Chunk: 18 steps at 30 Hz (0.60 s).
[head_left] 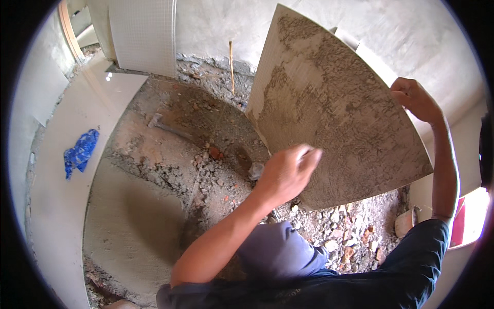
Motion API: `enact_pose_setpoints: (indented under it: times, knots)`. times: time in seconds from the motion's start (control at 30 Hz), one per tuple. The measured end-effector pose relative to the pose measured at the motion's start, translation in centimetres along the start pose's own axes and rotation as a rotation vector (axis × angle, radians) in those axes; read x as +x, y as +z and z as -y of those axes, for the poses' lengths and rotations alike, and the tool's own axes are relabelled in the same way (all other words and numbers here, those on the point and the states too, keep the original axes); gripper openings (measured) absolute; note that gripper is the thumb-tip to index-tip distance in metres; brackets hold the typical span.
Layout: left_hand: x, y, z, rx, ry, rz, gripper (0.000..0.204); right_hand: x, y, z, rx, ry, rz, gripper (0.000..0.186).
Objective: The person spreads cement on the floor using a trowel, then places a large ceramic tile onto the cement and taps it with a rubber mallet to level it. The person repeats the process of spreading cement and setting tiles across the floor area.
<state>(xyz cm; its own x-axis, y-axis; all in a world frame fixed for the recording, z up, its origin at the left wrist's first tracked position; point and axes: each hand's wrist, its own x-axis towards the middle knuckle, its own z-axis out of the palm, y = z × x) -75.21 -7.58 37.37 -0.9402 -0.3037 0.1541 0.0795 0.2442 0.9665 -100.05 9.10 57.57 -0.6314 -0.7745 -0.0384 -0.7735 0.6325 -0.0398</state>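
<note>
A large square tile [334, 113] stands tilted on the right, its back toward me smeared with grey mortar in patches. My right hand [414, 100] grips its upper right edge. My left hand [290, 172], slightly blurred, is in front of the tile's lower part with fingers curled together; whether anything small is inside them, or whether it touches the tile, I cannot make out. My bent knee in grey trousers [278, 247] is below my left forearm.
A glossy white tile [56, 195] with a crumpled blue wrapper [81, 153] lies along the left, beside smooth grey mortar [131, 221]. Rubble [345, 237], a hammer [170, 129] and a thin stick [231, 69] are about. A panel [141, 36] leans on the back wall.
</note>
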Motion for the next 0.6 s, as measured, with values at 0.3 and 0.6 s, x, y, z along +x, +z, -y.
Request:
enact_pose_setpoints:
  times: [0.3, 0.6]
  knots:
    - [1.1, 3.9, -7.2, 0.111, 0.061, -0.136, 0.085, -3.2, 1.8, 9.1, 0.130, -0.314, 0.094, 0.033]
    - [-8.5, 0.4, -6.5, 0.042, -0.074, -0.323, 0.050, -1.4, 22.7, 10.2, 0.957, -0.214, 0.433, 0.082]
